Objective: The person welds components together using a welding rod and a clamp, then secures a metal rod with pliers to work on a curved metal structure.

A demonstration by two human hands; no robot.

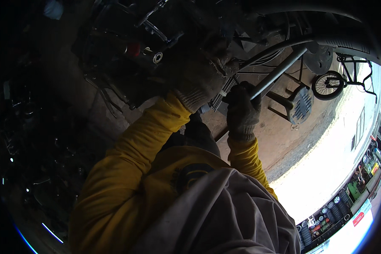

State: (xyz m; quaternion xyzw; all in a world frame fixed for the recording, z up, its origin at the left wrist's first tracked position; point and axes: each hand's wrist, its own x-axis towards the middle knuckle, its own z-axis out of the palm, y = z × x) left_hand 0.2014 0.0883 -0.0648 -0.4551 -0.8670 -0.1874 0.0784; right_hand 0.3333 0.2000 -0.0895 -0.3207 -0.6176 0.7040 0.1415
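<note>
My right hand, in a dark knit work glove, is closed around a grey metal pipe. From that fist the pipe slants up to the right, toward a dark rounded plate. My left hand, gloved too, reaches forward among dark machinery parts, its fingers curled; shadow hides what they grip. Beside it on the left are a metal ring and a red part on the dark machine. A bundle of thin cables or wires hangs between my two hands.
A plastic stool with a slotted seat stands on the dusty floor at right. Beyond it is a small bicycle. Bright daylight falls past the floor's edge, with wheels and tyres farther off. Deep shadow covers the cluttered left side.
</note>
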